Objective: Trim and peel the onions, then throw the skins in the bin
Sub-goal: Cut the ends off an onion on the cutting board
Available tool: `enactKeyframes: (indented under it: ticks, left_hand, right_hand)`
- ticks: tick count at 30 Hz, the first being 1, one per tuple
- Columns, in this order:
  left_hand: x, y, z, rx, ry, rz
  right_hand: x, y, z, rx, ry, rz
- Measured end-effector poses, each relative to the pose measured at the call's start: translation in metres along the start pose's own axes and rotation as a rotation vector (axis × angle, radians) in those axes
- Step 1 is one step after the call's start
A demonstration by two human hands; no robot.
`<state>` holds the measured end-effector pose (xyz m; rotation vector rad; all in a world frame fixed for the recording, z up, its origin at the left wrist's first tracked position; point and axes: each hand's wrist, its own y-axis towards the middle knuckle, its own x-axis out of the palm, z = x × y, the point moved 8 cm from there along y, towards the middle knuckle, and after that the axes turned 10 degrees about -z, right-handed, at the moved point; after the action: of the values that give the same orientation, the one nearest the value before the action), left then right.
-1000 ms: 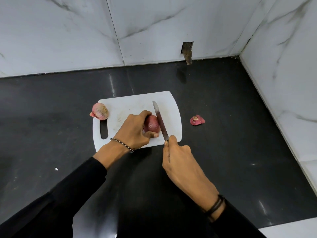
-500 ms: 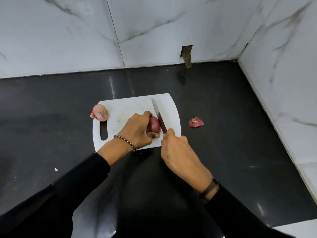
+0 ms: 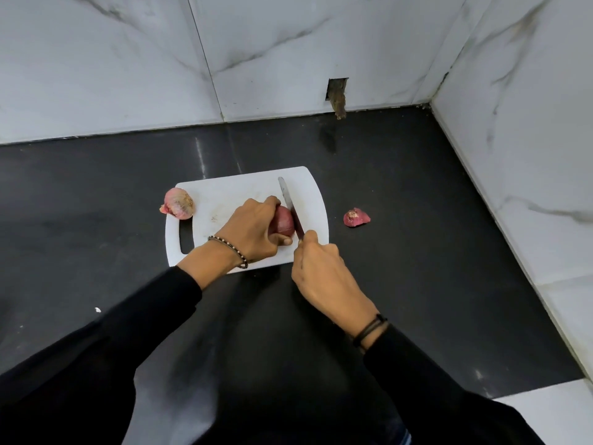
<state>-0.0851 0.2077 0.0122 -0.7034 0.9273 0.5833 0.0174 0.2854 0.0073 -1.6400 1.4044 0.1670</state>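
Observation:
A white cutting board (image 3: 234, 194) lies on the black counter. My left hand (image 3: 252, 231) grips a dark red onion (image 3: 283, 222) on the board, fingers curled over its left side. My right hand (image 3: 324, 277) holds a knife (image 3: 290, 205) by the handle, forefinger along the spine, with the blade pressed against the onion's right end. A second, paler onion (image 3: 178, 203) with its skin on rests at the board's upper left corner. A cut-off piece of red onion (image 3: 356, 217) lies on the counter to the right of the board.
The black counter (image 3: 417, 252) meets marble walls at the back and at the right. A rectangular hole with a stub (image 3: 337, 94) sits low in the back wall. A small white speck (image 3: 97, 310) lies on the counter at the left. No bin is in view.
My right hand has slid the knife forward and back against the onion's right end. My left hand and the onion stay in place.

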Motion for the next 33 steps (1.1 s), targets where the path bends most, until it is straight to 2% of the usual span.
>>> enactKeyframes:
  ticks: [7, 16, 20, 24, 29, 33]
  left_hand:
    - [0.003, -0.002, -0.001, -0.019, 0.014, -0.038]
    - [0.006, -0.002, 0.004, -0.002, 0.033, -0.013]
    - [0.005, -0.002, 0.000, -0.028, 0.017, -0.011]
    - [0.006, -0.001, -0.009, -0.027, -0.041, -0.010]
    - [0.007, -0.006, -0.023, -0.005, -0.131, 0.009]
    - [0.010, -0.014, -0.030, 0.040, -0.241, 0.016]
  right_hand:
    - [0.023, -0.028, 0.020, 0.054, 0.014, -0.055]
    - [0.016, 0.005, 0.009, 0.011, 0.048, 0.040]
    - [0.032, 0.003, 0.017, 0.057, 0.054, 0.036]
    - [0.041, -0.008, 0.030, 0.072, 0.056, 0.055]
    - [0.022, -0.009, 0.037, 0.017, 0.118, 0.151]
    - [0.009, -0.016, 0.037, 0.009, 0.136, 0.151]
